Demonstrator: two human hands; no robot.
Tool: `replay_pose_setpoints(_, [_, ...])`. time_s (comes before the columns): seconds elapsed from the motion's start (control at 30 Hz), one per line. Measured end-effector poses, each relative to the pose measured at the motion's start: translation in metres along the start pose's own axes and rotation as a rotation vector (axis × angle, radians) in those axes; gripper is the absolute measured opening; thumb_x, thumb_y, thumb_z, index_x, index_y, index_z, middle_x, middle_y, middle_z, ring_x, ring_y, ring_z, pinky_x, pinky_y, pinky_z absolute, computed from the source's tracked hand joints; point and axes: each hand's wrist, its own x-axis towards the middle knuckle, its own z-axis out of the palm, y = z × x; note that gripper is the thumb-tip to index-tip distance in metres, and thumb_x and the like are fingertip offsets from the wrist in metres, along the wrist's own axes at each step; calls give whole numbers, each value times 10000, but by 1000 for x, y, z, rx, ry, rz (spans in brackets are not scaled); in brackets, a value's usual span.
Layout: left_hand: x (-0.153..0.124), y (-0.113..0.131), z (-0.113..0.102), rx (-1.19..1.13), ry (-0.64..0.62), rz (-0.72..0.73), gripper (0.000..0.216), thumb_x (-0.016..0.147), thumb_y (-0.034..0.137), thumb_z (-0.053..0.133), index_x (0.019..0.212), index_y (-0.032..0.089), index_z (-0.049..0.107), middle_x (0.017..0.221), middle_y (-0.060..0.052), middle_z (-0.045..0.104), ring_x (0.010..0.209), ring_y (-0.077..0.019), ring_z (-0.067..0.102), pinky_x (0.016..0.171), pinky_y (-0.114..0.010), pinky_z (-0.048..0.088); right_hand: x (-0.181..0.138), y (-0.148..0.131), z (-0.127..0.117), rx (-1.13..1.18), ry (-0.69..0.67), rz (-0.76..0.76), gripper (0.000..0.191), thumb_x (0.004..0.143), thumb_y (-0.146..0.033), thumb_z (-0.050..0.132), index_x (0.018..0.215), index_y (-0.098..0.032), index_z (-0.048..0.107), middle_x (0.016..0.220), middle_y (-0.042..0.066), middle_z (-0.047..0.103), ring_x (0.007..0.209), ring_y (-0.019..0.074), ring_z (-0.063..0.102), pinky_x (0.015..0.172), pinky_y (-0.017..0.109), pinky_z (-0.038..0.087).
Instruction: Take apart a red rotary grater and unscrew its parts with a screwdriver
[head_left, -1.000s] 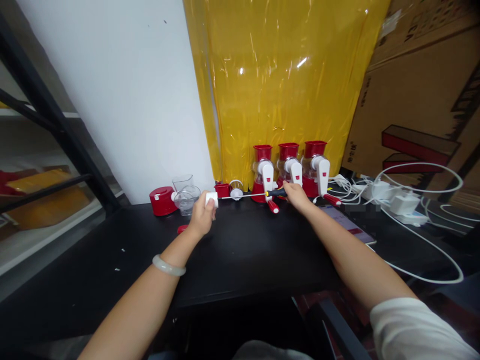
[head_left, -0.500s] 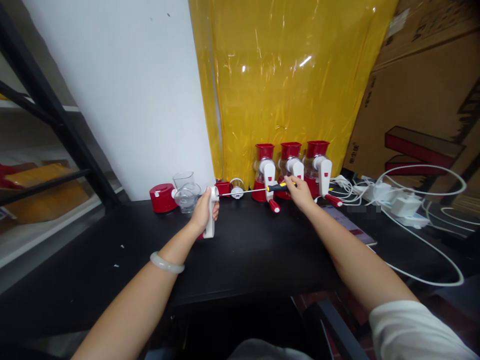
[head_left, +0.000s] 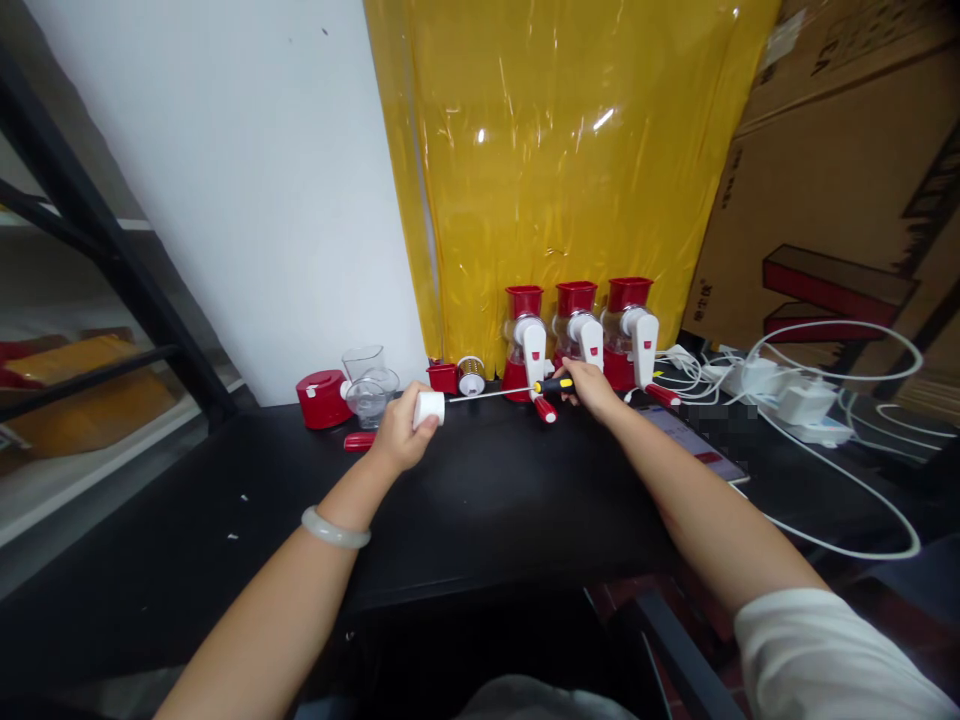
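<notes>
My left hand [head_left: 399, 436] is closed around a white crank handle [head_left: 429, 408], whose red knob end [head_left: 360, 441] sticks out to the left just above the black table [head_left: 480, 510]. My right hand [head_left: 589, 387] grips a screwdriver [head_left: 553, 385] by its black and yellow handle. The thin metal shaft [head_left: 487, 394] runs left, and its tip meets the white end of the crank handle. A pale bangle sits on my left wrist.
Three red and white hand-crank grinders [head_left: 581, 335] stand in a row at the table's back, before a yellow plastic sheet. A red base [head_left: 322, 399], a clear hopper [head_left: 370, 384] and small parts lie to the left. White chargers and cables [head_left: 806, 410] sprawl on the right, by cardboard boxes.
My left hand turned the crank handle from upright to lying sideways, its white end now facing the screwdriver tip. My right hand and the screwdriver dropped slightly.
</notes>
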Motion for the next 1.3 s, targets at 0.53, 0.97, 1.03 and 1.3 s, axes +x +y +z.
replay_pose_setpoints(0.53, [5, 10, 15, -240, 64, -435, 387, 894, 597, 513, 765, 236, 464, 544, 46, 488, 428, -128, 463, 434, -243, 378, -6, -4, -3, -282, 258, -290, 519, 862, -625, 416, 574, -213, 544, 514, 8, 505, 572, 176, 484, 573, 308, 326])
replay_pose_setpoints(0.97, [9, 7, 24, -443, 84, -675, 477, 867, 708, 454, 788, 238, 440, 470, 92, 405, 358, -111, 399, 367, -225, 379, -8, -8, -2, -111, 226, -373, 398, 795, -575, 567, 653, -205, 607, 635, 4, 583, 671, 175, 535, 661, 298, 421])
replay_pose_setpoints(1.03, [7, 8, 22, -353, 112, -592, 437, 887, 665, 463, 797, 237, 455, 506, 78, 433, 393, -118, 429, 387, -229, 383, -3, -3, -2, -29, 161, -316, 414, 773, -609, 594, 686, -206, 634, 646, 8, 613, 640, 174, 556, 617, 294, 441])
replay_pose_setpoints(1.3, [1, 13, 6, -83, 129, -295, 263, 841, 482, 591, 793, 235, 511, 584, 24, 513, 526, -169, 494, 544, -283, 363, 3, 12, 4, -67, -37, -7, 642, 869, -737, 413, 616, -185, 622, 442, 42, 587, 328, 118, 414, 384, 269, 313])
